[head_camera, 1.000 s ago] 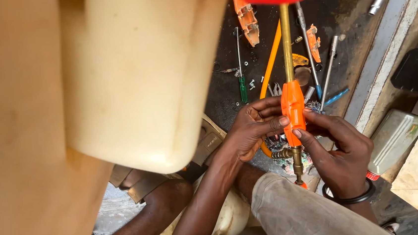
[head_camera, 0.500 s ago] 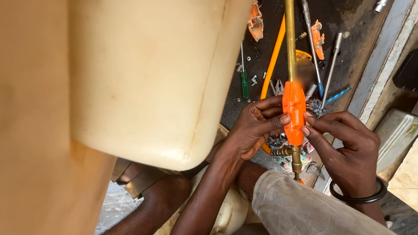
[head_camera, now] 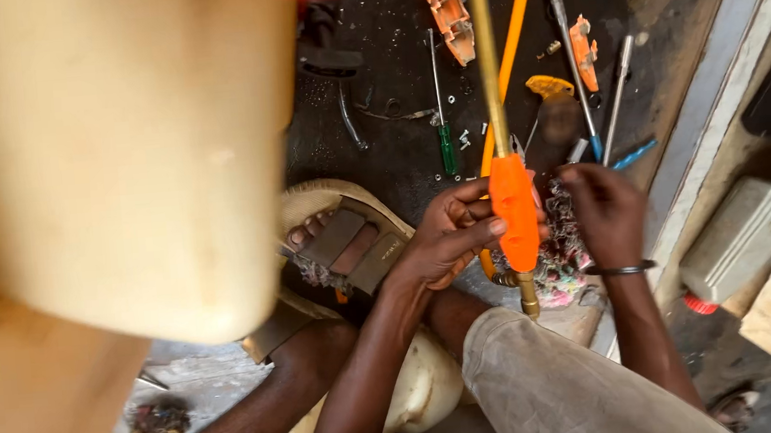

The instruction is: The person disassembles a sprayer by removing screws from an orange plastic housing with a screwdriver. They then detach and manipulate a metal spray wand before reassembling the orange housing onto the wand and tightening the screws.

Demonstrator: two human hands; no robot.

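Note:
My left hand point(head_camera: 449, 234) grips the orange handle point(head_camera: 514, 212) of a spray lance, whose brass rod point(head_camera: 484, 53) runs up out of view and ends below in a brass fitting point(head_camera: 528, 299). My right hand point(head_camera: 603, 210) has let go of the handle and reaches into a multicoloured rag point(head_camera: 557, 258) just right of it, fingers curled; whether they hold it cannot be seen. A black band sits on that wrist.
A large cream plastic tank point(head_camera: 124, 155) fills the left. My sandalled foot point(head_camera: 344, 245) rests on the dark floor among a green screwdriver point(head_camera: 444, 138), an orange hose point(head_camera: 511, 46), orange parts point(head_camera: 447, 10), metal rods point(head_camera: 616, 97) and small screws. A grey box point(head_camera: 740, 234) lies right.
The camera view has shifted, bringing my foot and more floor into view. My right hand has come off the orange handle and moved right to the rag; my left hand keeps its grip.

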